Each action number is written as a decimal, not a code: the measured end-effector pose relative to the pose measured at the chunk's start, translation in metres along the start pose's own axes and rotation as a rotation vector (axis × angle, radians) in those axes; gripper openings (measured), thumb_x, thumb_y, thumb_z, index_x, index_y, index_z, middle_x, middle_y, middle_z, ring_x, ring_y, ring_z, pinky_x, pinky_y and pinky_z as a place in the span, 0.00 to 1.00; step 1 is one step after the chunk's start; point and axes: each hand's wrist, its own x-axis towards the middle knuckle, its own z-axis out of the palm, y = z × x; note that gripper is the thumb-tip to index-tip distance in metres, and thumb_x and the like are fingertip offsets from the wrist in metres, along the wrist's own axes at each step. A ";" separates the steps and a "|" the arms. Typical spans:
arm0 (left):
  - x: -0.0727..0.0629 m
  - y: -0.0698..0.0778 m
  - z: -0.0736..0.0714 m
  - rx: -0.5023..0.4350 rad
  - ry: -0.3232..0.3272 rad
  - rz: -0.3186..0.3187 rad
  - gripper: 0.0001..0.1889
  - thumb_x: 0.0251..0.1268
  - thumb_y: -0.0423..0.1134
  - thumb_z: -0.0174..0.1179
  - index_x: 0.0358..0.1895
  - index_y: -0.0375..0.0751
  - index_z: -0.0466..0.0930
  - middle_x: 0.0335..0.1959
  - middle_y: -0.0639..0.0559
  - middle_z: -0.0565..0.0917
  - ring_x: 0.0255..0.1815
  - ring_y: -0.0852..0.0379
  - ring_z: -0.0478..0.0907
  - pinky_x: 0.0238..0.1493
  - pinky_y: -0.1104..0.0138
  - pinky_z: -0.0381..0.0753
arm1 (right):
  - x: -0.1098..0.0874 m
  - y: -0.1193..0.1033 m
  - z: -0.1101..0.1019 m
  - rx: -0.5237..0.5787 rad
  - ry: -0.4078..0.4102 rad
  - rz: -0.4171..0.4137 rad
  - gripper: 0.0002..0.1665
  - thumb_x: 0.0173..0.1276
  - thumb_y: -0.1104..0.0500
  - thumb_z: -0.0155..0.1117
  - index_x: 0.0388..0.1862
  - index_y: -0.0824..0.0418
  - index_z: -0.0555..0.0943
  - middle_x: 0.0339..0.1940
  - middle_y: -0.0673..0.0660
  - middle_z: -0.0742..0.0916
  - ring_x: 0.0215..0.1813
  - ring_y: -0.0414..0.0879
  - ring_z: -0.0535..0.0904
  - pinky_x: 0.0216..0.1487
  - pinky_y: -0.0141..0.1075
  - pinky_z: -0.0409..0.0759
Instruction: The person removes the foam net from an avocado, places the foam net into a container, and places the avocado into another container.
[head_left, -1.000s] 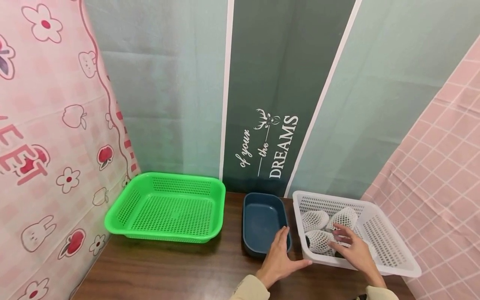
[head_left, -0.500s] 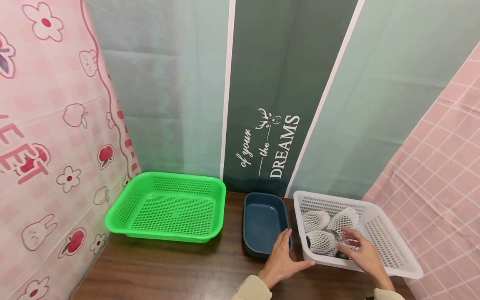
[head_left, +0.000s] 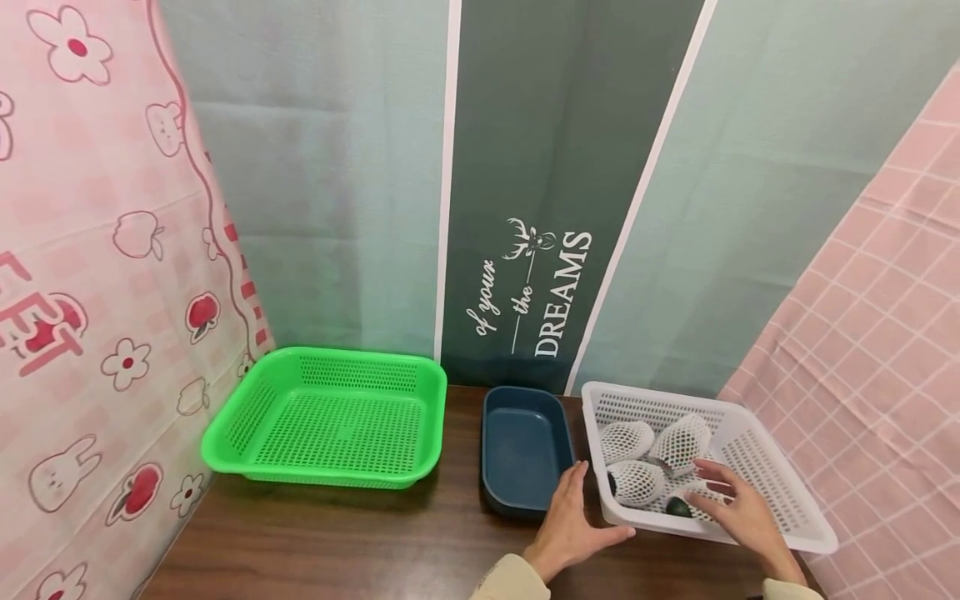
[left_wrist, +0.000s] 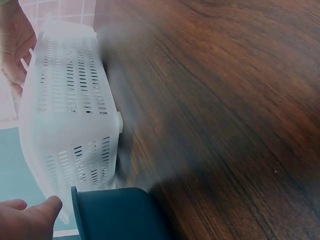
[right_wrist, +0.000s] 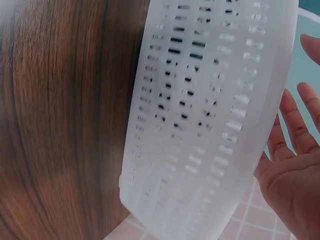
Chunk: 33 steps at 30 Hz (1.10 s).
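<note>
My right hand [head_left: 742, 512] hovers over the front of a white basket [head_left: 813, 533] in the head view, fingers spread and nothing gripped. Below and beside it lie several rounded things in white foam nets [head_left: 637, 483]. A dark green end [head_left: 678, 507] shows on the netted one nearest the fingertips. My left hand [head_left: 570, 525] is outstretched between the dark blue bin [head_left: 525, 450] and the basket, thumb pointing at the basket's front rim. Whether it touches either container I cannot tell. The right wrist view shows spread fingers [right_wrist: 295, 130] beyond the basket wall.
A green basket [head_left: 330, 479] stands at the left on the brown wooden table [head_left: 337, 533]. A printed curtain [head_left: 510, 167] hangs close behind the containers. Pink patterned cloth [head_left: 892, 333] flanks the right side, with another pink cloth [head_left: 112, 275] at the left.
My right hand has drawn back to the right, uncovering more of the dark green end. My left hand has shifted slightly to the right. The containers keep their places.
</note>
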 end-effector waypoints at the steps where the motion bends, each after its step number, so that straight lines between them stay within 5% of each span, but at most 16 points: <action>1: 0.000 0.000 0.001 -0.004 0.002 0.002 0.52 0.46 0.62 0.73 0.72 0.40 0.60 0.69 0.46 0.64 0.67 0.49 0.65 0.60 0.59 0.71 | 0.000 0.002 -0.001 -0.008 0.004 -0.014 0.34 0.58 0.55 0.75 0.60 0.68 0.75 0.51 0.72 0.81 0.49 0.64 0.79 0.40 0.39 0.78; 8: 0.001 0.000 0.008 -0.014 0.018 -0.006 0.53 0.44 0.62 0.73 0.73 0.41 0.59 0.69 0.46 0.64 0.67 0.50 0.64 0.60 0.60 0.70 | 0.000 0.016 -0.010 -0.021 0.014 -0.115 0.33 0.54 0.57 0.77 0.58 0.66 0.77 0.51 0.65 0.82 0.47 0.36 0.77 0.41 0.30 0.75; 16: 0.002 -0.002 0.011 -0.039 0.026 -0.041 0.54 0.44 0.61 0.74 0.73 0.41 0.58 0.71 0.46 0.62 0.67 0.48 0.64 0.61 0.59 0.69 | 0.006 0.021 -0.011 -0.014 -0.019 -0.144 0.33 0.53 0.59 0.77 0.58 0.68 0.77 0.52 0.66 0.81 0.47 0.43 0.77 0.42 0.35 0.77; 22: 0.004 -0.001 0.016 -0.077 0.041 -0.034 0.54 0.44 0.59 0.74 0.73 0.39 0.57 0.71 0.46 0.62 0.68 0.46 0.63 0.60 0.57 0.70 | 0.009 0.025 -0.014 -0.015 -0.080 -0.133 0.35 0.55 0.59 0.76 0.59 0.71 0.75 0.55 0.70 0.79 0.50 0.61 0.77 0.41 0.40 0.79; 29: 0.006 0.002 0.020 -0.074 0.024 -0.037 0.57 0.45 0.59 0.74 0.75 0.42 0.52 0.75 0.49 0.53 0.71 0.45 0.58 0.62 0.57 0.68 | 0.011 0.040 -0.017 -0.021 -0.093 -0.086 0.35 0.56 0.58 0.76 0.60 0.72 0.74 0.55 0.69 0.79 0.52 0.61 0.76 0.42 0.40 0.78; 33: 0.006 0.002 0.022 -0.070 0.009 -0.036 0.57 0.45 0.59 0.74 0.76 0.43 0.50 0.76 0.50 0.52 0.72 0.45 0.56 0.62 0.56 0.68 | 0.013 0.047 -0.020 -0.014 -0.114 -0.046 0.37 0.57 0.57 0.75 0.61 0.74 0.72 0.58 0.74 0.76 0.56 0.74 0.71 0.47 0.53 0.76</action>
